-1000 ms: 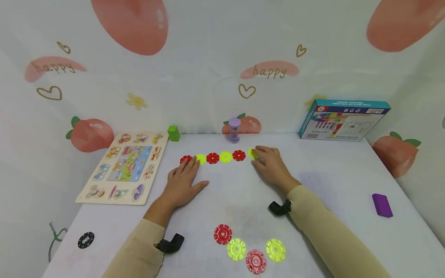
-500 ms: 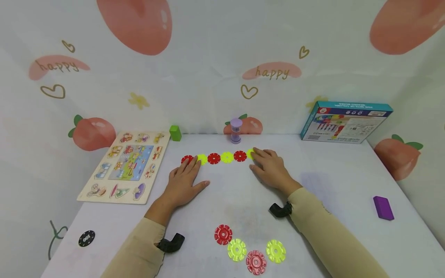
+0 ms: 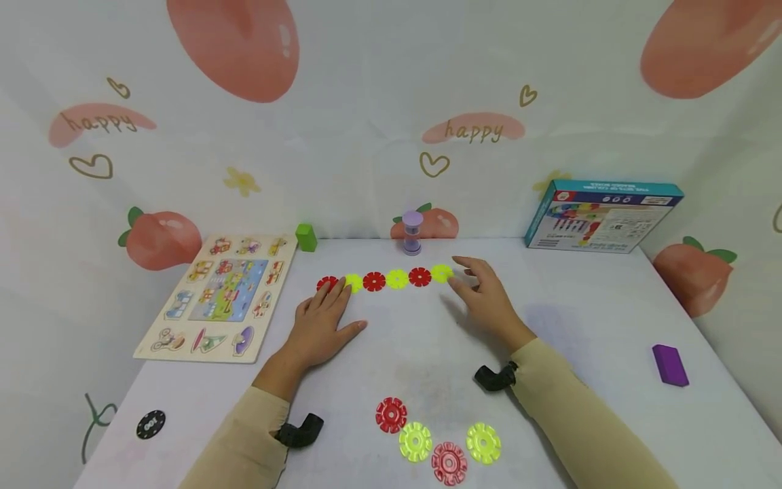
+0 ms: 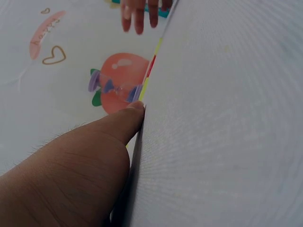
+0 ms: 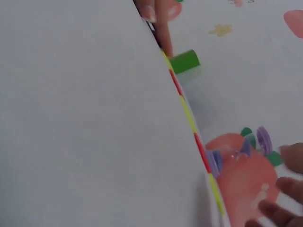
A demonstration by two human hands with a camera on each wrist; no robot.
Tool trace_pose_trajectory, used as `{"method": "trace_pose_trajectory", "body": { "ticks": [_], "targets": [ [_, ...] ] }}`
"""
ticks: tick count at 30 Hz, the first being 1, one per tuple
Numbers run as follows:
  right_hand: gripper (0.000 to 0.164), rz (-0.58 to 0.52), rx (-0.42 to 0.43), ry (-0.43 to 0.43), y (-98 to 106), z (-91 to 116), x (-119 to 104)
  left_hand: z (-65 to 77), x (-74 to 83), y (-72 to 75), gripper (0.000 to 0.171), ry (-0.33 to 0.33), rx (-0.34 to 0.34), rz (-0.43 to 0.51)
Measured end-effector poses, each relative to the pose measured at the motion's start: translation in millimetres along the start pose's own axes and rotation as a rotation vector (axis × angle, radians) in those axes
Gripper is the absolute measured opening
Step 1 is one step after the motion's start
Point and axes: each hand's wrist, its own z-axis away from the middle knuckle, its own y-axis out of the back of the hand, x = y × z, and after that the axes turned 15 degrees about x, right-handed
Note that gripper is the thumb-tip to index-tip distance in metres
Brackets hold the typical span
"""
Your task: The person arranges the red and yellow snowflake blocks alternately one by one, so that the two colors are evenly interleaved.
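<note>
Several notched plastic discs, red and yellow by turns, lie in a row across the back of the table in the head view. My left hand (image 3: 318, 333) rests on the row's left end, fingertips on a red disc (image 3: 327, 282) and a yellow disc (image 3: 353, 282), partly covering both. At the right end lies another yellow disc (image 3: 442, 273), touching or nearly touching a red disc (image 3: 419, 277). Just right of it my right hand (image 3: 489, 302) is raised, thumb and fingers apart, holding nothing. The right wrist view shows its fingers (image 5: 289, 187) in the air.
Nearer the front lie a loose red disc (image 3: 391, 415), two yellow ones and a paler red disc (image 3: 449, 464). Behind the row stand a purple hourglass (image 3: 412, 233) and a green block (image 3: 306, 238). A puzzle board (image 3: 214, 299), black chip (image 3: 151, 424), purple block (image 3: 671, 365) and box (image 3: 601, 217) lie around.
The right-end yellow disc has slid left up to the red disc beside it under my right fingers. My right hand has since come off it. My left hand has stayed put.
</note>
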Motion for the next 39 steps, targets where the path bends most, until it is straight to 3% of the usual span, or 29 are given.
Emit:
{"method": "trace_pose_trajectory", "body": {
  "ticks": [2,4,8,11,15,19,24,27,29,33,36,39],
  "targets": [
    [0.049,-0.122,-0.014,-0.047,4.6,7.0,-8.9,0.5,-0.6,-0.3,0.087,0.0,0.002,-0.004],
    [0.047,-0.223,-0.084,-0.073,8.7,17.4,-18.6,0.7,-1.0,-0.4,0.087,-0.002,0.005,-0.008],
    [0.045,-0.413,-0.301,-0.122,18.4,45.9,-37.5,0.0,-0.9,0.8,0.086,-0.006,0.011,-0.003],
    [0.047,-0.483,-0.457,-0.126,27.1,69.0,-44.9,-0.7,-0.1,2.4,0.086,-0.007,0.012,0.002],
    [0.06,-0.458,-0.645,-0.083,38.7,98.0,-44.9,-1.0,1.1,4.2,0.086,-0.006,0.013,0.004],
    [0.061,-0.291,-0.76,0.062,46.3,123.2,-41.0,-0.9,1.8,4.9,0.085,-0.008,0.016,0.008],
    [0.053,-0.048,-0.706,0.391,47.4,144.4,-43.5,-0.5,2.1,5.0,0.085,-0.006,0.026,0.012],
    [0.043,0.043,-0.67,0.487,46.4,149.4,-46.8,0.1,1.4,4.1,0.086,-0.002,0.018,0.012],
    [0.037,0.06,-0.686,0.464,45.9,149.9,-48.8,0.4,0.9,3.3,0.086,0.002,0.01,0.01],
    [0.032,0.03,-0.726,0.319,46.3,148.5,-50.9,0.6,0.0,1.4,0.086,0.002,-0.002,0.011],
    [0.03,-0.078,-0.693,0.176,45.0,145.7,-51.4,0.7,-0.1,0.1,0.086,0.001,-0.004,0.009],
    [0.02,-0.188,-0.601,0.058,42.9,136.4,-50.7,0.7,-0.4,-1.7,0.086,-0.003,0.004,0.006]
  ]
}}
